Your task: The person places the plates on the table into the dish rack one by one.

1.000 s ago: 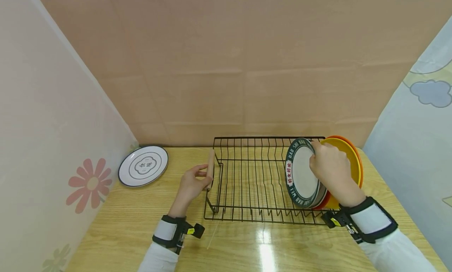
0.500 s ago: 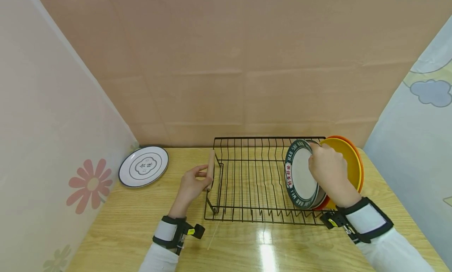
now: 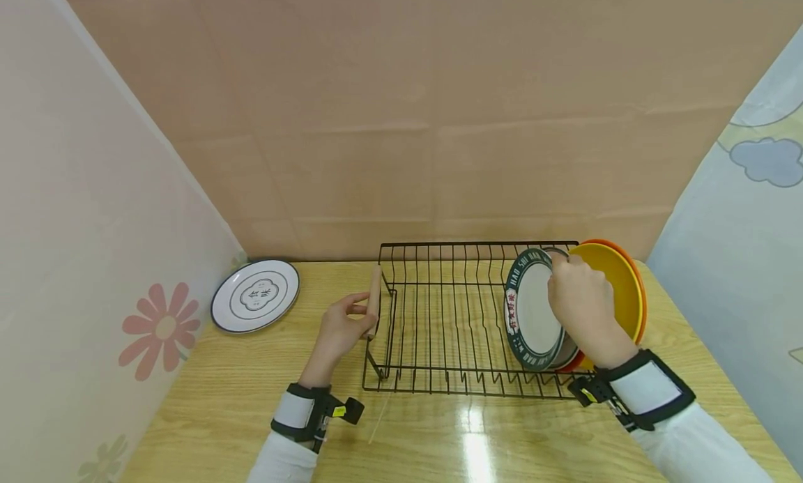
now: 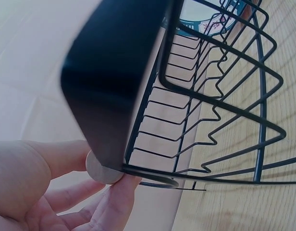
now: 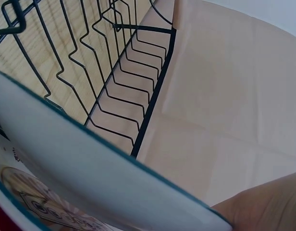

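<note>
My left hand (image 3: 339,328) pinches the wooden handle (image 3: 374,295) at the left end of a black wire dish rack (image 3: 477,244). The left wrist view shows thumb and fingers about the round end of that handle (image 4: 104,169). At the rack's right part, a white plate with a dark green lettered rim (image 3: 535,309) stands on edge, its face turned left. My right hand (image 3: 583,307) grips this plate by its upper right edge. In the right wrist view only part of the hand (image 5: 270,207) shows, at the plate's rim. The fingers behind the plate are hidden.
Behind the right hand, a yellow plate (image 3: 613,277) and an orange one (image 3: 640,295) stand at the rack's right end, beside other partly hidden dishes. A white plate with a dark thin rim (image 3: 257,323) lies at the table's back left. Walls border the table.
My right hand and the green-rimmed plate have shifted slightly down and to the left. The left hand stays at the wooden handle.
</note>
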`<state>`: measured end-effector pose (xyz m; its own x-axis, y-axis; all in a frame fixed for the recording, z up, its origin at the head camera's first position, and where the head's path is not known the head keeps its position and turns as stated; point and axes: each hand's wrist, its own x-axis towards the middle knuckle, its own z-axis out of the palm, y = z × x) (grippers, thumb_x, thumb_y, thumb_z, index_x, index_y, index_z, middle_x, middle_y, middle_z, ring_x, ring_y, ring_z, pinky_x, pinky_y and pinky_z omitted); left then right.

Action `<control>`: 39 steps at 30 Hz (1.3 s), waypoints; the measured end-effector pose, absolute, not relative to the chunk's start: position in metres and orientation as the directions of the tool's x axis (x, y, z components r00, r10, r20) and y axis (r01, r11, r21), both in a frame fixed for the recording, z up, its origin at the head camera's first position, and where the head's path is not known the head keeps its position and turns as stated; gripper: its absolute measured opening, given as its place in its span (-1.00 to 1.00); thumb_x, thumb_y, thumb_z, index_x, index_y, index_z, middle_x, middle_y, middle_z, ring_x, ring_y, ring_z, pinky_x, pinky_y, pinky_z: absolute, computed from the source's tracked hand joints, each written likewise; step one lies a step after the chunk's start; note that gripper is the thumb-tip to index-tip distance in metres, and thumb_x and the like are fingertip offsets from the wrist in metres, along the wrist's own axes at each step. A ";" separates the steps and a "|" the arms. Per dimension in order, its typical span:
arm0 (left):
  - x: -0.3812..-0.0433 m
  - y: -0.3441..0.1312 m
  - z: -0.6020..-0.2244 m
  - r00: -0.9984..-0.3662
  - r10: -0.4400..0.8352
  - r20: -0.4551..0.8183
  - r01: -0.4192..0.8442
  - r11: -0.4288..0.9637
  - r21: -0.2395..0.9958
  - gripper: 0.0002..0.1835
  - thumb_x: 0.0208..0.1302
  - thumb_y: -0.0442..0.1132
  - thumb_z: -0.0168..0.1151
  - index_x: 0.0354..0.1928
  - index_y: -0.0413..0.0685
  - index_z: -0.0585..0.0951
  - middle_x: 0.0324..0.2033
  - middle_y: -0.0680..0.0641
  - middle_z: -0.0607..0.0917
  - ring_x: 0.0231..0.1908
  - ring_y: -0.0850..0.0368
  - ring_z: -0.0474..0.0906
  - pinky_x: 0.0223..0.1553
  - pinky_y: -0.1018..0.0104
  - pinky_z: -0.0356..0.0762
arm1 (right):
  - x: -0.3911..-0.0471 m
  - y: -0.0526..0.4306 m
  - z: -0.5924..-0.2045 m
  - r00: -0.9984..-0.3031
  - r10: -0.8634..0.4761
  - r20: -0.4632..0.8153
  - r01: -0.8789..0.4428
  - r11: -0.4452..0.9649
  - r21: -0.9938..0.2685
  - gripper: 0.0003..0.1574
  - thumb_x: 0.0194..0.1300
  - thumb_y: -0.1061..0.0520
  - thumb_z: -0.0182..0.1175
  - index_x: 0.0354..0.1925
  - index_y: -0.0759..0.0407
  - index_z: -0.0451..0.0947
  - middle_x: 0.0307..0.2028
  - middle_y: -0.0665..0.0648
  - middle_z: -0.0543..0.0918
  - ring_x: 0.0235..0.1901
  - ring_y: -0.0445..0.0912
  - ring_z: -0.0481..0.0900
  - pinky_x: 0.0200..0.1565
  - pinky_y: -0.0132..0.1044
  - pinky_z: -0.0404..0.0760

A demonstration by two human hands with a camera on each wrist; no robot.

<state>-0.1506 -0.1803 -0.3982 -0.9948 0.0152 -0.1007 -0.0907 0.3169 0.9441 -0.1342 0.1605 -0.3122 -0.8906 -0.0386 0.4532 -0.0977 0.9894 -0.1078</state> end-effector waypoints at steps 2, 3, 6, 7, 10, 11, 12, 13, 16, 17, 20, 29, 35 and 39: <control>-0.150 -0.180 -0.398 -0.995 0.015 -0.101 -0.091 0.322 0.943 -0.52 0.12 -0.37 0.24 0.14 -0.11 0.50 -0.21 -0.25 0.60 -0.41 -0.17 0.64 -0.45 0.25 0.63 | -0.134 0.160 -0.312 -0.883 -0.045 0.467 -0.098 0.991 -0.091 -0.70 0.11 0.34 0.15 -0.16 0.51 0.48 -0.51 0.42 0.46 -0.80 0.17 0.36 -0.82 -0.03 0.39; -0.150 -0.180 -0.397 -0.995 0.015 -0.101 -0.091 0.323 0.942 -0.52 0.12 -0.37 0.24 0.15 -0.11 0.50 -0.20 -0.25 0.60 -0.42 -0.16 0.65 -0.45 0.25 0.63 | -0.134 0.159 -0.312 -0.879 -0.048 0.474 -0.098 0.992 -0.082 -0.70 0.11 0.33 0.16 -0.17 0.52 0.48 -0.50 0.43 0.46 -0.79 0.18 0.36 -0.81 -0.02 0.40; -0.151 -0.180 -0.397 -0.995 0.017 -0.100 -0.089 0.325 0.942 -0.52 0.12 -0.38 0.24 0.15 -0.12 0.49 -0.21 -0.25 0.60 -0.43 -0.14 0.65 -0.45 0.24 0.63 | -0.134 0.159 -0.313 -0.866 -0.061 0.497 -0.102 0.993 -0.057 -0.70 0.11 0.33 0.18 -0.19 0.53 0.47 -0.49 0.45 0.45 -0.80 0.18 0.37 -0.80 -0.02 0.42; -0.151 -0.180 -0.396 -0.995 0.017 -0.098 -0.087 0.325 0.942 -0.52 0.12 -0.38 0.24 0.15 -0.12 0.49 -0.21 -0.25 0.60 -0.43 -0.14 0.65 -0.45 0.22 0.64 | -0.134 0.159 -0.314 -0.861 -0.064 0.505 -0.103 0.993 -0.051 -0.70 0.10 0.32 0.19 -0.19 0.53 0.47 -0.49 0.45 0.45 -0.80 0.18 0.37 -0.80 -0.02 0.42; -0.151 -0.180 -0.396 -0.995 0.018 -0.095 -0.084 0.323 0.943 -0.52 0.12 -0.39 0.23 0.15 -0.14 0.49 -0.22 -0.26 0.61 -0.43 -0.15 0.65 -0.43 0.16 0.64 | -0.134 0.158 -0.315 -0.848 -0.068 0.525 -0.106 0.993 -0.044 -0.68 0.09 0.32 0.22 -0.17 0.51 0.47 -0.48 0.45 0.44 -0.79 0.19 0.37 -0.80 -0.01 0.43; -0.151 -0.180 -0.396 -0.995 0.017 -0.095 -0.084 0.323 0.943 -0.52 0.12 -0.39 0.23 0.15 -0.13 0.49 -0.22 -0.26 0.61 -0.44 -0.14 0.65 -0.42 0.14 0.64 | -0.134 0.158 -0.315 -0.843 -0.069 0.533 -0.108 0.993 -0.042 -0.67 0.08 0.32 0.22 -0.17 0.50 0.47 -0.48 0.45 0.44 -0.78 0.19 0.38 -0.79 0.00 0.43; -0.151 -0.180 -0.396 -0.995 0.017 -0.095 -0.084 0.323 0.943 -0.52 0.12 -0.39 0.23 0.15 -0.13 0.49 -0.22 -0.26 0.61 -0.44 -0.15 0.65 -0.41 0.12 0.64 | -0.134 0.158 -0.315 -0.838 -0.070 0.541 -0.109 0.993 -0.041 -0.67 0.08 0.32 0.23 -0.17 0.50 0.48 -0.47 0.45 0.44 -0.77 0.20 0.38 -0.78 0.01 0.44; -0.152 -0.180 -0.396 -0.995 0.017 -0.096 -0.085 0.321 0.943 -0.52 0.12 -0.39 0.23 0.15 -0.13 0.49 -0.22 -0.26 0.61 -0.43 -0.16 0.64 -0.40 0.11 0.64 | -0.135 0.158 -0.315 -0.833 -0.071 0.549 -0.111 0.993 -0.039 -0.67 0.07 0.32 0.23 -0.17 0.49 0.48 -0.47 0.45 0.44 -0.75 0.20 0.39 -0.78 0.02 0.44; -0.152 -0.180 -0.395 -0.995 0.017 -0.098 -0.087 0.318 0.944 -0.52 0.12 -0.39 0.23 0.15 -0.12 0.49 -0.22 -0.26 0.60 -0.42 -0.17 0.64 -0.39 0.10 0.64 | -0.134 0.158 -0.315 -0.823 -0.069 0.564 -0.112 0.993 -0.041 -0.67 0.06 0.32 0.25 -0.18 0.48 0.49 -0.44 0.45 0.44 -0.68 0.22 0.41 -0.74 0.05 0.46; -0.152 -0.180 -0.395 -0.995 0.017 -0.098 -0.087 0.317 0.944 -0.51 0.12 -0.39 0.23 0.15 -0.12 0.49 -0.22 -0.26 0.60 -0.41 -0.18 0.64 -0.39 0.10 0.64 | -0.134 0.158 -0.315 -0.820 -0.069 0.568 -0.111 0.993 -0.041 -0.67 0.05 0.32 0.25 -0.18 0.48 0.49 -0.43 0.45 0.44 -0.66 0.23 0.41 -0.73 0.06 0.47; -0.151 -0.180 -0.394 -0.995 0.018 -0.099 -0.088 0.317 0.944 -0.51 0.11 -0.39 0.23 0.15 -0.13 0.49 -0.21 -0.27 0.60 -0.40 -0.18 0.64 -0.39 0.11 0.64 | -0.134 0.158 -0.315 -0.818 -0.064 0.571 -0.110 0.993 -0.047 -0.65 0.04 0.31 0.28 -0.17 0.47 0.50 -0.40 0.45 0.44 -0.61 0.23 0.41 -0.71 0.07 0.48; -0.150 -0.180 -0.394 -0.993 0.017 -0.114 -0.103 0.302 0.948 -0.51 0.12 -0.39 0.22 0.16 -0.12 0.48 -0.19 -0.27 0.60 -0.40 -0.14 0.65 -0.40 0.19 0.64 | -0.131 0.158 -0.315 -0.808 -0.062 0.587 -0.122 0.990 -0.064 -0.60 0.02 0.29 0.31 -0.14 0.43 0.51 -0.34 0.42 0.43 -0.49 0.26 0.40 -0.68 0.12 0.49; -0.149 -0.181 -0.395 -0.994 0.022 -0.111 -0.099 0.302 0.948 -0.50 0.12 -0.40 0.22 0.16 -0.13 0.48 -0.20 -0.26 0.59 -0.42 -0.12 0.65 -0.43 0.23 0.64 | -0.128 0.158 -0.316 -0.791 -0.064 0.608 -0.125 0.990 -0.058 -0.59 0.02 0.27 0.32 -0.12 0.39 0.53 -0.30 0.39 0.44 -0.39 0.26 0.38 -0.71 0.12 0.45; -0.149 -0.181 -0.395 -0.995 0.032 -0.099 -0.085 0.305 0.949 -0.50 0.12 -0.41 0.22 0.16 -0.14 0.47 -0.21 -0.27 0.58 -0.42 -0.09 0.65 -0.44 0.25 0.64 | -0.125 0.159 -0.316 -0.752 -0.097 0.652 -0.139 0.990 -0.014 -0.58 -0.02 0.27 0.34 -0.12 0.37 0.56 -0.27 0.39 0.47 -0.37 0.27 0.39 -0.69 0.06 0.45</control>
